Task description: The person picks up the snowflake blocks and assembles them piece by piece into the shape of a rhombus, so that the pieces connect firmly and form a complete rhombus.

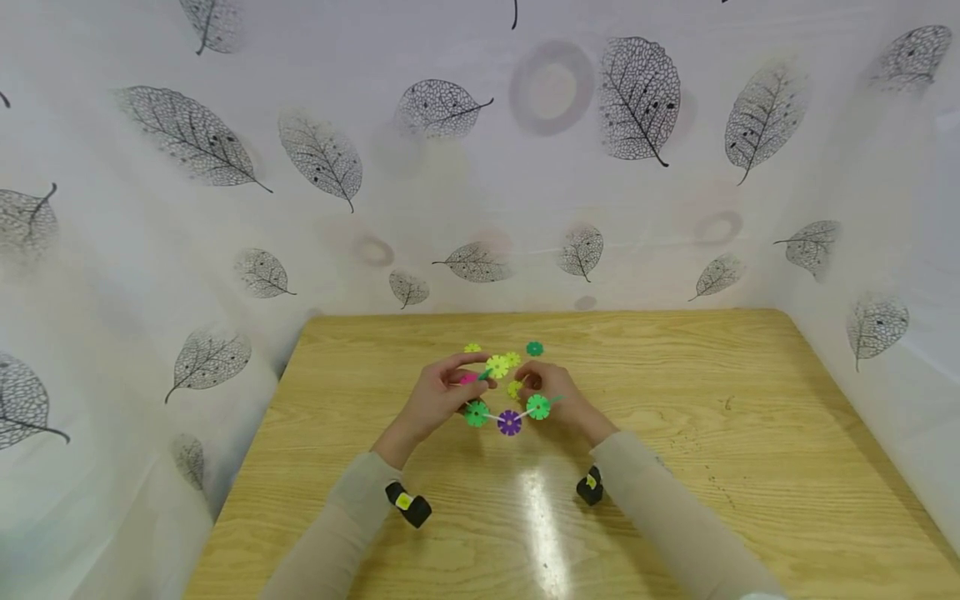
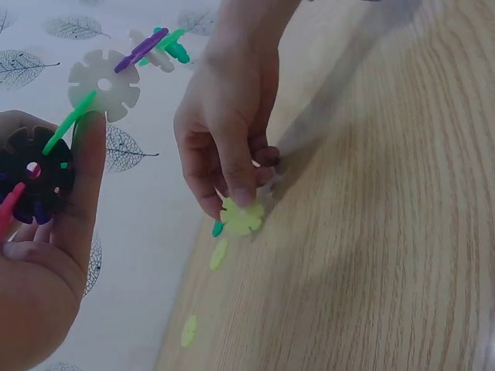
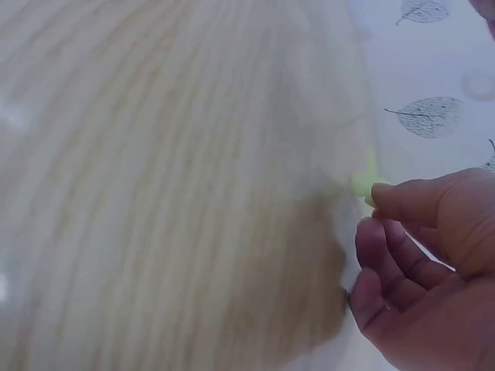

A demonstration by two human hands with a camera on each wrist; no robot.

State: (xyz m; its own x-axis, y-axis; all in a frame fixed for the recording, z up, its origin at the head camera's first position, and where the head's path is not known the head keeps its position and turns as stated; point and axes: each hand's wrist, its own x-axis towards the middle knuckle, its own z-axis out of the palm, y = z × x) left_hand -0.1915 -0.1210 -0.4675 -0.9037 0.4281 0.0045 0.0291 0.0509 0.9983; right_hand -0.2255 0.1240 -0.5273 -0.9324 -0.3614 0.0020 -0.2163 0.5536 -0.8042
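1. Left hand: thumb and fingers partly closed, gripping a chain of slotted plastic discs.
2. Chain hangs above the table in a curve, between the two hands on the near side. Discs are slotted into each other at angles: a light green disc nearest the left hand, purple at the lowest point, another green disc in front of the right hand, with white ones edge-on between. A pink disc sits at the left fingers (mostly covered in the head view).
3. Right hand: thumb and index pinch a yellow disc, other fingers loosely curled. Disc is low, near the tabletop; can't tell if it touches.
4. Loose on the table, past the hands: two yellow discs and one dark green disc, near each other.
5. Both arms wear beige sleeves, black camera at each wrist.
6. Behind the table: white curtain, leaf print. Glare streak on the wood, near side.
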